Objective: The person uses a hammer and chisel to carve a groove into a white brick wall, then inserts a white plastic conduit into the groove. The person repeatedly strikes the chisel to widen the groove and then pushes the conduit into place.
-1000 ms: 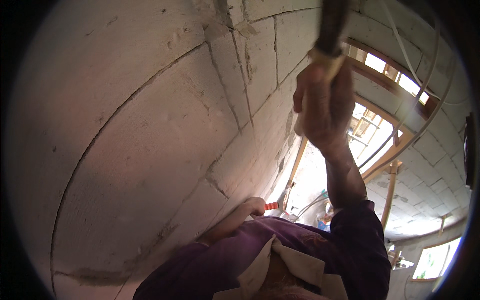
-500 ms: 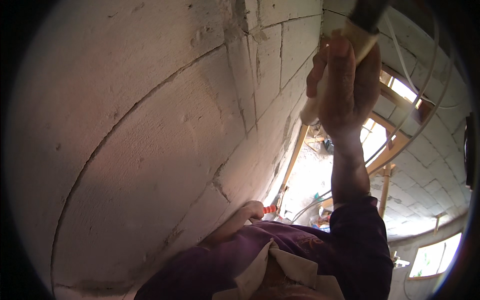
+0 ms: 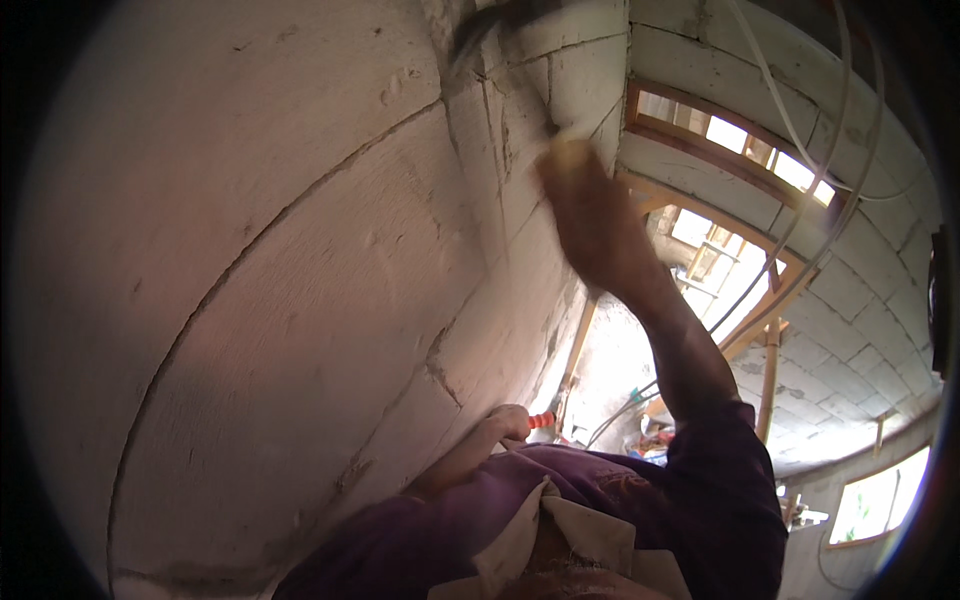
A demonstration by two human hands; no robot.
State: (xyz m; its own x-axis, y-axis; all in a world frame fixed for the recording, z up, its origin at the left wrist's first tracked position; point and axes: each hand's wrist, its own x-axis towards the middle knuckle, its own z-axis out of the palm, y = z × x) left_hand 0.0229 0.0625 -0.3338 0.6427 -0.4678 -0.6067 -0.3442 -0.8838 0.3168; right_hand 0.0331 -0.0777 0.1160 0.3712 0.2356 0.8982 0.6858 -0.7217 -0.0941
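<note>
Raised high in front of the block wall (image 3: pixel 300 280), my right hand (image 3: pixel 590 220) is wrapped round the pale handle of a hammer (image 3: pixel 490 28). Hand and tool are smeared by motion. The dark hammer head lies over an upright channel (image 3: pixel 470 140) cut in the wall; whether it touches the wall I cannot tell. Low down by the wall, close to my chest, my left hand (image 3: pixel 508 422) is closed round a tool with an orange-red ribbed grip (image 3: pixel 541 420). The rest of that tool is hidden.
Pale cables (image 3: pixel 840 120) hang in loops at the right. Beyond them are a wooden-framed opening (image 3: pixel 700 150), a wooden post (image 3: pixel 771 380) and a bright window (image 3: pixel 880 497). Cluttered items (image 3: pixel 655 438) lie farther off below.
My right hand has swung left and lower with the hammer, bringing its head from the upper right over to the wall channel. The left hand has hardly moved.
</note>
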